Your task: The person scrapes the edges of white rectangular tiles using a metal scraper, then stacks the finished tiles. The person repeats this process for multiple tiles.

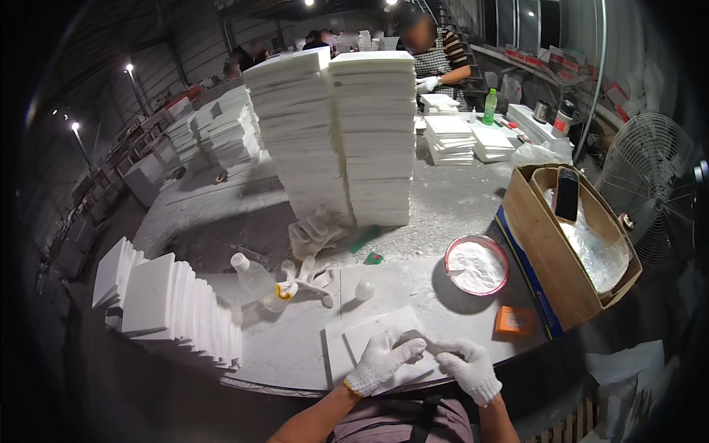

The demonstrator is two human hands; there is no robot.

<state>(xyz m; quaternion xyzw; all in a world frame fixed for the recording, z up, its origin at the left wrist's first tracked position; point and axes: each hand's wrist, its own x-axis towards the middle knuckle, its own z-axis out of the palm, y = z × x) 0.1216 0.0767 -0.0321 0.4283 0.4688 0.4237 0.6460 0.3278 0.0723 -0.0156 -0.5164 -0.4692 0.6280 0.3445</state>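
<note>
Both my hands wear white knit gloves and meet close together at the table's near edge. My left hand (385, 362) rests over a white square tile (377, 328), thumb and fingers closed toward each other. Just to its right, my right hand (470, 371) has its fingers curled and its tips pointing at the left hand. Whatever the fingertips hold, if anything, is too small to make out. Beneath the upper tile lies another pale tile (336, 358), turned at a slightly different angle.
Tall stacks of white tiles (373, 140) rise ahead; a leaning tile row (177, 310) stands left. Around the work lie a clear bottle (252, 275), loose gloves (306, 282), a bowl of white powder (476, 266), an orange box (515, 320) and a carton (532, 244). A co-worker stands beyond.
</note>
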